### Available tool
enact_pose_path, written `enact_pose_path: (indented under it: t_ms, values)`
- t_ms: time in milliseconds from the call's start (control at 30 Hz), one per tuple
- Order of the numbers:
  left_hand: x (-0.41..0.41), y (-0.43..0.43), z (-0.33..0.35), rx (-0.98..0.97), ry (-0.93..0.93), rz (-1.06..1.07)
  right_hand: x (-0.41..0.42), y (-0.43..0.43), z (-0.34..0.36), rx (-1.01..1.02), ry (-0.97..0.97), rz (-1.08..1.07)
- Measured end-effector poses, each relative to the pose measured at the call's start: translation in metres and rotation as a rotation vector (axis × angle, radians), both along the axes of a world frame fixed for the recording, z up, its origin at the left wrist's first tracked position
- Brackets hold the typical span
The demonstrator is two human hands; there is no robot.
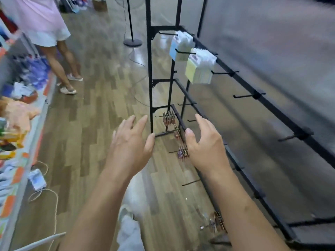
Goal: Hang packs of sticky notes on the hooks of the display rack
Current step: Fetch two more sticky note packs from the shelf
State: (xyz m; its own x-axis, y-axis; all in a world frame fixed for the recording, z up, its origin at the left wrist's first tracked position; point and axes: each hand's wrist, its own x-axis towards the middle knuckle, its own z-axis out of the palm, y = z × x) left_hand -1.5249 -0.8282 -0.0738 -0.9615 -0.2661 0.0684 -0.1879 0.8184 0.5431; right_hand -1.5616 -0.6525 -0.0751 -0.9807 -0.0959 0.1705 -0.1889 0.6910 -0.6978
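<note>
Both hands, left hand (pixel 133 140) and right hand (pixel 204 142), are held out spread and empty; sticky-note packs (pixel 198 69) are hung on upper hooks (pixel 224 72) of the display rack (pixel 272 105). Bare prongs could be struck during a careless reach.

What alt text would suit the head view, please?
The left hand and right hand, open and empty, reach toward a black display rack. Two upper hooks carry sticky note packs; small reddish items hang lower.
</note>
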Motion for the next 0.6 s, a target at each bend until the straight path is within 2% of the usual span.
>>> enact_pose_path:
  t_ms: [367, 533, 600]
  values:
    - [-0.265, -0.121, 0.012, -0.029, -0.005, -0.326, -0.195, -0.099, 0.012, -0.004, -0.098, -0.389]
    - [-0.371, -0.134, 0.007, 0.077, 0.020, -0.483, -0.261, -0.119, -0.001, -0.115, -0.134, -0.623]
    - [-0.411, -0.134, 0.001, 0.128, 0.008, -0.518, -0.290, -0.123, -0.010, -0.162, -0.092, -0.761]
